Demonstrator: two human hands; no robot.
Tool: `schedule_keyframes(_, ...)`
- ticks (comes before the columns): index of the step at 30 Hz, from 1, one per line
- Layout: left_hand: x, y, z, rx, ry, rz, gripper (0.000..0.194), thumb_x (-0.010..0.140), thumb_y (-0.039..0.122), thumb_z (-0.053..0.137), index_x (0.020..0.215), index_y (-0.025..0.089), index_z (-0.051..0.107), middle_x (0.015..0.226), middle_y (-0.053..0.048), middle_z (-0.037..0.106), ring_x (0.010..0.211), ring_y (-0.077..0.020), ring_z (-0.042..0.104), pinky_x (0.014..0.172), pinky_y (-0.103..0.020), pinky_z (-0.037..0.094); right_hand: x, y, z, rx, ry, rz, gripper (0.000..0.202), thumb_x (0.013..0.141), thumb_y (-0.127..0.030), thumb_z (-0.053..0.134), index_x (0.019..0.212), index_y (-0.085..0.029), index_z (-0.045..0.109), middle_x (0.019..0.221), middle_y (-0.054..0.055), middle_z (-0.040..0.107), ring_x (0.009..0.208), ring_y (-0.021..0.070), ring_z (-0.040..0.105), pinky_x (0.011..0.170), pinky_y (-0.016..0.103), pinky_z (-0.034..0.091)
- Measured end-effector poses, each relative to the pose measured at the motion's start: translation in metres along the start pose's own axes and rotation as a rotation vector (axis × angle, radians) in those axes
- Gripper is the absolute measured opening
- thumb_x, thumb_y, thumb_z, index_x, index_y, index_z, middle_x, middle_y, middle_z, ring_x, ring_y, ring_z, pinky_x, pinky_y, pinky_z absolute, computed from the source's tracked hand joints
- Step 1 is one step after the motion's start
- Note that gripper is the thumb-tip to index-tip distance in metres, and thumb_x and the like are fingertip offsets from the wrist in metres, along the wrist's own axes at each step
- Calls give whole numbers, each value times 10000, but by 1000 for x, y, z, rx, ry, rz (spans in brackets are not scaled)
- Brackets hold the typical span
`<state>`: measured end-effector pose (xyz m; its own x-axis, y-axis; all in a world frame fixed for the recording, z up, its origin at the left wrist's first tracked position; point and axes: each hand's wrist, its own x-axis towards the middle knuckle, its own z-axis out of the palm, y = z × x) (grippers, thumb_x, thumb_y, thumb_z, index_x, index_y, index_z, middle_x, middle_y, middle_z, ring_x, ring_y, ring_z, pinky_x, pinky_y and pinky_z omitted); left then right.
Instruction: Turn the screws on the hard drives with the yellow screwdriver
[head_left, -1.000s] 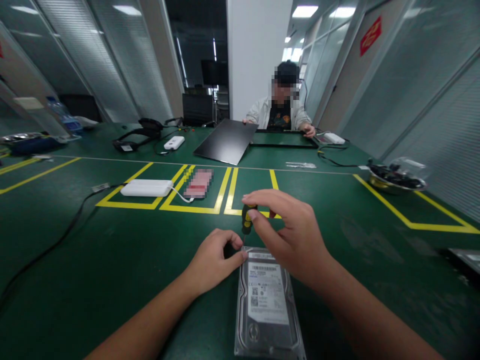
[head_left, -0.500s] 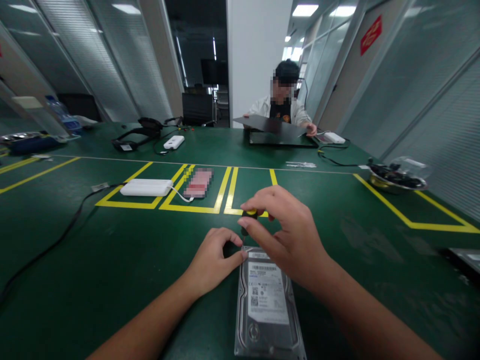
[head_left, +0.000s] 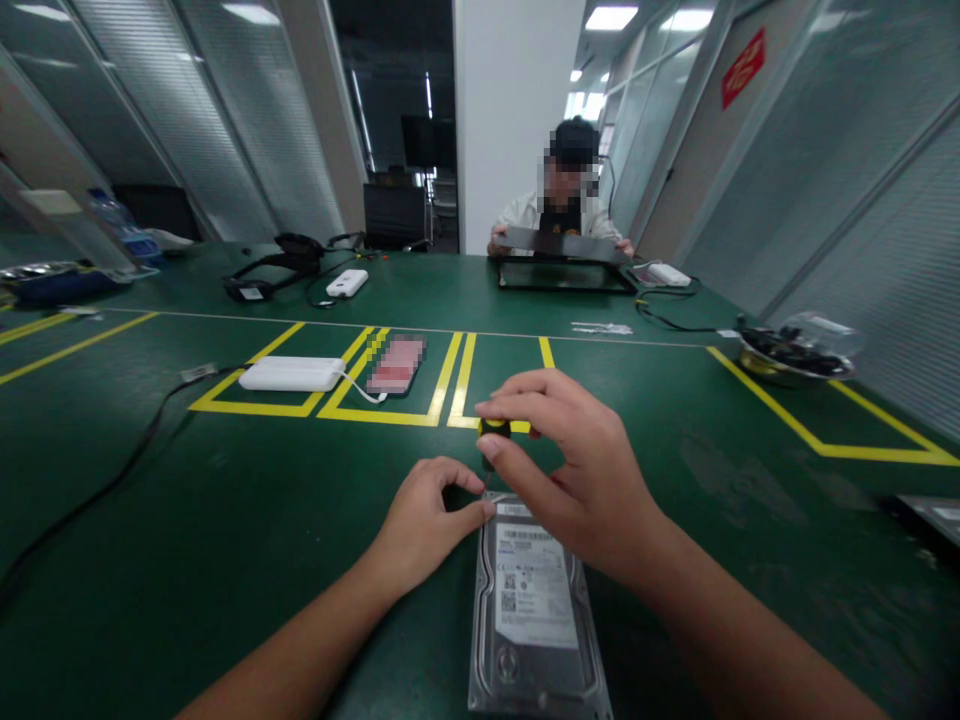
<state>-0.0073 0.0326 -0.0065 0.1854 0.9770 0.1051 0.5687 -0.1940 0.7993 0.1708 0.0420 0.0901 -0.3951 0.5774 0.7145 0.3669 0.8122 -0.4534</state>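
Note:
A silver hard drive (head_left: 536, 600) with a white label lies flat on the green table in front of me. In my right hand (head_left: 581, 465) is a short screwdriver (head_left: 494, 432) with a black and yellow handle, gripped between thumb and fingers. It stands nearly upright, its thin shaft reaching down to the drive's far left corner. My left hand (head_left: 431, 520) holds that same corner, thumb on the edge and index finger curled close to the screwdriver's tip. The tip itself and any screw under it are too small to make out.
Beyond my hands lie a white power bank (head_left: 292, 374) and a cabled phone (head_left: 396, 364). A metal bowl of dark parts (head_left: 793, 358) stands at right, with another drive (head_left: 930, 515) nearer. Across the table, a person holds a dark panel (head_left: 566, 244) over a black frame (head_left: 566, 276).
My right fingers have shifted and opened slightly around the screwdriver handle, showing more of it. My left hand and the hard drive stay put. Across the table, the person's dark panel has changed its tilt.

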Motion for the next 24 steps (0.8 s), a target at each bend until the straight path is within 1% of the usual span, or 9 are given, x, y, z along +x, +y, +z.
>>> schedule_keyframes(4,0,-2,2,-10,10,-24,135,765,309,739,824,194,701,926,-39,726,944,-262,640,834,-376,475,0,1,1,-20,16,15,80,871,-178,659,947,-154,662,886,28,617,847,131,572,731,263,470)
schedule_keyframes(7,0,-2,2,-39,12,-51,163,762,326,741,853,192,716,941,-49,734,950,-273,649,813,-377,491,-1,2,1,-39,30,27,130,844,-230,716,918,-142,655,854,23,602,815,128,555,700,257,453)
schedule_keyframes(11,0,-1,-1,-67,11,-60,159,747,333,749,834,202,720,937,-45,737,946,-280,655,799,-379,500,-2,1,1,-43,17,29,148,871,-258,691,957,-141,664,882,35,607,829,132,559,712,262,461)
schedule_keyframes(14,0,0,-3,-74,-2,-66,147,724,307,765,804,195,711,940,-42,730,960,-276,647,825,-380,491,-2,1,1,-40,7,11,106,894,-194,631,980,-145,670,903,36,635,865,135,582,753,270,476)
schedule_keyframes(16,0,0,-3,-72,-1,-70,150,715,299,771,799,192,707,942,-42,727,968,-274,642,837,-381,484,-1,1,0,-26,-1,-4,145,900,-134,579,1017,-142,666,962,36,668,913,135,605,809,281,485)
schedule_keyframes(18,0,-1,-3,-76,2,-71,158,722,310,767,809,192,709,943,-45,728,971,-278,641,837,-384,483,-1,1,0,-8,-6,-6,178,898,-115,565,1044,-135,664,1024,41,679,968,137,612,865,289,485)
schedule_keyframes(20,0,-1,-3,-84,-5,-74,171,731,328,762,824,194,712,948,-49,730,977,-284,641,837,-389,484,-1,1,1,-7,7,13,162,892,-157,608,1037,-131,678,1018,51,664,965,138,605,851,281,486)
schedule_keyframes(22,0,0,-3,-90,-15,-79,177,727,333,763,825,193,712,948,-50,730,977,-286,640,844,-389,479,-1,1,1,-21,21,30,135,882,-195,644,987,-128,694,952,51,636,915,135,592,796,267,484)
schedule_keyframes(24,0,0,-3,-87,-14,-83,172,714,325,769,808,192,712,941,-49,728,971,-283,637,850,-384,471,-1,2,1,-27,25,20,128,886,-168,619,978,-120,694,931,48,636,894,132,588,783,269,478)
